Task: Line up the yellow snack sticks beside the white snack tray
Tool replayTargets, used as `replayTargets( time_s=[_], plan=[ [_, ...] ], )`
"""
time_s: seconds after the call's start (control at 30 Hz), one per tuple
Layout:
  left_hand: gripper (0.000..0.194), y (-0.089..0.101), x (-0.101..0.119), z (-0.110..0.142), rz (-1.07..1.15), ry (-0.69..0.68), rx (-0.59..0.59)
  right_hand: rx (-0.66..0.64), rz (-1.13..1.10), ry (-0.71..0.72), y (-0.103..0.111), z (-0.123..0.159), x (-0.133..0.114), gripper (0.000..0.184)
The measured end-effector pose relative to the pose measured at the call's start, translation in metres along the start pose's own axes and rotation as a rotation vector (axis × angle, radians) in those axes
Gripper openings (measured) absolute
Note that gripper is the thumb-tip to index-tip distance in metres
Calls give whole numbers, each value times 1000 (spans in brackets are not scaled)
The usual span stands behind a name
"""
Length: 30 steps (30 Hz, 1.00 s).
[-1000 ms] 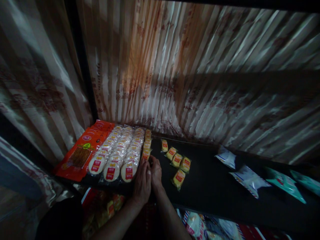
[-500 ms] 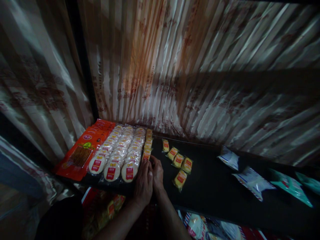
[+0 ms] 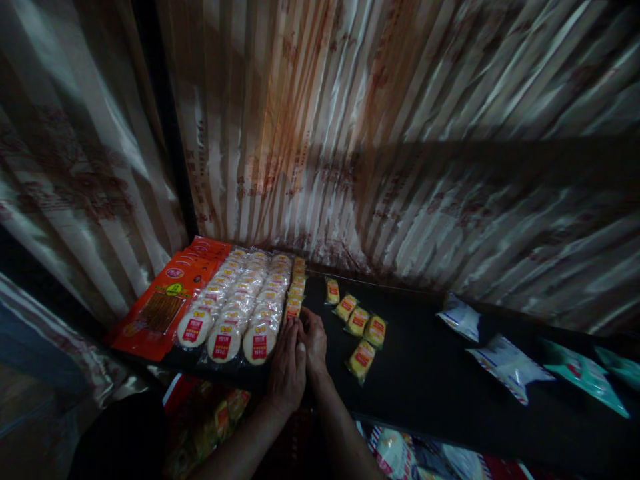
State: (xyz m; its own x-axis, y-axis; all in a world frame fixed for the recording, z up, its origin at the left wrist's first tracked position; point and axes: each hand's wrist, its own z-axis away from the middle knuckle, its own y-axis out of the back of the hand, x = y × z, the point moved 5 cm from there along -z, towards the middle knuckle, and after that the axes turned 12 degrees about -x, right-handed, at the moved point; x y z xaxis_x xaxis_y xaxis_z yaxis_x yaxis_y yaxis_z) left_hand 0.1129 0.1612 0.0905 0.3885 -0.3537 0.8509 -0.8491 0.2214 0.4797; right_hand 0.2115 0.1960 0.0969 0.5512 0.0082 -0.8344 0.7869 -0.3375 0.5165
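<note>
My left hand (image 3: 287,370) and my right hand (image 3: 314,343) meet at the front end of a narrow row of small yellow snack packets (image 3: 294,308). Their fingers are closed together around the nearest packet, which they mostly hide. Left of that row lie overlapping rows of round white rice crackers (image 3: 259,341) in clear wrappers with red labels. To the right of my hands, several loose yellow snack packets (image 3: 361,360) are scattered on the black shelf (image 3: 410,393).
Orange bags of stick snacks (image 3: 160,310) overlap at the shelf's left end. White packets (image 3: 505,367) and green packets (image 3: 583,373) lie to the right. A striped curtain (image 3: 320,133) hangs behind, beside a dark post (image 3: 167,120). Beneath the shelf are more packaged snacks (image 3: 393,453).
Almost nothing differs. Both hands stay at the front of the yellow row, with only a very slight shift of the fingers and the view.
</note>
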Motion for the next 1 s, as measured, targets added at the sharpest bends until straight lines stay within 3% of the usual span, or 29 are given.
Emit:
replayTargets(
  time_s=[0.17, 0.5, 0.77, 1.0],
  plan=[
    [51, 0, -1, 0, 22, 26, 5, 44, -7, -9, -1, -2, 4, 45],
    [51, -4, -8, 1, 38, 40, 21, -42, -87, -19, -4, -4, 3, 42],
    [49, -5, -9, 3, 30, 64, 22, -5, -171, -131, 6, -15, 5, 72],
    [52, -9, -10, 2, -3, 101, -15, -65, -337, -119, -7, -36, 10, 75]
  ],
)
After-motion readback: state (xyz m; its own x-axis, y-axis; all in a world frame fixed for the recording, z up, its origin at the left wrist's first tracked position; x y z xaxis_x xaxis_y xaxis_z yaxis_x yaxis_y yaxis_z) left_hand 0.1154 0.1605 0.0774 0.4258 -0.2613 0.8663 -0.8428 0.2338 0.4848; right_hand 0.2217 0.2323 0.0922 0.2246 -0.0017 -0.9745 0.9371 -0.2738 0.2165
